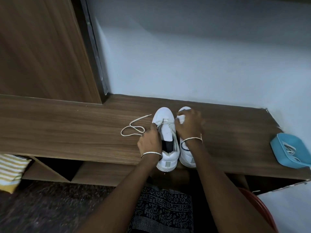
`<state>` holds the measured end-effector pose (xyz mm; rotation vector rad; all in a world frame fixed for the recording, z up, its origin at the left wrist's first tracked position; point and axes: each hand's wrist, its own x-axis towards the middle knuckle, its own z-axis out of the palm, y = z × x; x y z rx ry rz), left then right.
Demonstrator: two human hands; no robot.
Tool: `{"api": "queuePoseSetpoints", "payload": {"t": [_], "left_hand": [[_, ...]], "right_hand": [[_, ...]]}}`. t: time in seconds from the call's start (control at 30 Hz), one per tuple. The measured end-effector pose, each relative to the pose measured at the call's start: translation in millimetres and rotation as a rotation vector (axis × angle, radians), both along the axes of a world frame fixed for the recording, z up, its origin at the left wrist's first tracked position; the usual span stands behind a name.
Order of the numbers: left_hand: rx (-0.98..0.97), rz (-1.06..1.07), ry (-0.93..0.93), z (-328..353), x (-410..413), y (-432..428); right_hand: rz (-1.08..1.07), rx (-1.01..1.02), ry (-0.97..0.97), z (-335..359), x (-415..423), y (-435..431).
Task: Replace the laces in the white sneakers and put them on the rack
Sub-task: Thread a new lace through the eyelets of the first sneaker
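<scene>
Two white sneakers stand side by side on the wooden rack top [67, 125], toes toward the wall. The left sneaker [165, 132] has a white lace [134, 127] threaded through its front eyelets, and the loose end trails in loops to the left. My left hand [149, 140] pinches the lace at the sneaker's left eyelet row. My right hand [189, 125] grips the other lace end by the right eyelet row and lies over the right sneaker [186, 153], hiding most of it.
A blue tray [286, 150] with more laces sits at the right end of the rack top. Open shelf compartments [57, 167] lie below the top. A striped cloth [10, 170] hangs at the left, and a red chair edge [259, 206] is at lower right.
</scene>
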<state>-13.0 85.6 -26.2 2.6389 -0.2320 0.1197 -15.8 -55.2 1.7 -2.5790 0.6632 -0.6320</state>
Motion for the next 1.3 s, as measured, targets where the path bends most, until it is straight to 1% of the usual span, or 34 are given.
{"api": "queuePoseSetpoints", "payload": {"t": [0.07,0.13,0.2,0.23,0.27,0.33,0.4,0.47,0.53,0.6,0.67,0.77,0.83,0.93,1.03,1.13,1.2,1.23,1.3], "left_hand": [[0.005,-0.004,0.006,1.7,-0.7,1.1],[0.002,-0.007,0.015,3.5,-1.4,2.2],[0.007,-0.01,0.014,3.3,-1.4,2.2],[0.012,-0.01,0.015,2.5,-0.8,2.2],[0.015,-0.008,0.017,1.7,-0.4,2.2],[0.016,-0.005,0.021,0.1,0.3,2.1],[0.012,-0.002,0.021,-0.6,-0.1,1.6],[-0.003,-0.001,0.019,-2.3,0.2,1.1],[-0.026,-0.01,0.004,-4.6,1.5,1.9],[-0.045,-0.048,-0.029,-5.4,2.9,4.1],[-0.079,-0.08,-0.051,-3.8,5.9,7.0],[-0.212,-0.044,-0.015,-1.9,20.9,9.2],[-0.262,-0.041,-0.014,-4.8,37.2,9.9],[-0.256,-0.116,0.017,-10.0,57.6,8.9],[-0.193,-0.207,0.069,-15.9,71.8,3.2],[-0.139,-0.209,0.054,-16.6,79.7,-1.2],[-0.143,-0.207,0.054,-15.7,82.1,-1.1],[-0.176,-0.206,0.076,-17.3,82.9,0.0],[-0.351,-0.199,0.169,-21.3,83.2,4.0]], "right_hand": [[0.124,-0.132,0.162,-6.7,8.3,18.0],[0.138,-0.251,0.289,-14.6,15.3,29.9],[0.089,-0.316,0.295,-16.7,18.3,35.4],[0.058,-0.301,0.262,-15.0,18.8,36.1],[0.031,-0.244,0.218,-13.0,18.7,34.1],[-0.013,-0.045,0.08,-8.6,15.5,25.8],[-0.073,0.176,-0.102,-4.6,9.7,13.7],[-0.178,0.342,-0.252,2.0,4.4,0.0],[-0.285,0.403,-0.287,8.8,0.1,-11.2],[-0.286,0.393,-0.25,10.1,-3.4,-16.3],[-0.228,0.354,-0.212,5.2,-8.1,-14.0],[-0.158,0.255,-0.215,-9.6,-15.9,4.2],[-0.13,0.202,-0.225,-17.1,-18.8,21.9],[-0.038,0.155,-0.179,-25.1,-19.5,43.2],[0.005,0.205,-0.101,-34.6,-16.6,52.5],[0.0,0.232,-0.07,-38.7,-14.0,53.9],[-0.012,0.228,-0.056,-38.2,-13.2,54.1],[-0.021,0.231,-0.049,-37.8,-13.0,54.5],[-0.041,0.233,-0.033,-36.7,-12.9,55.7]]}}
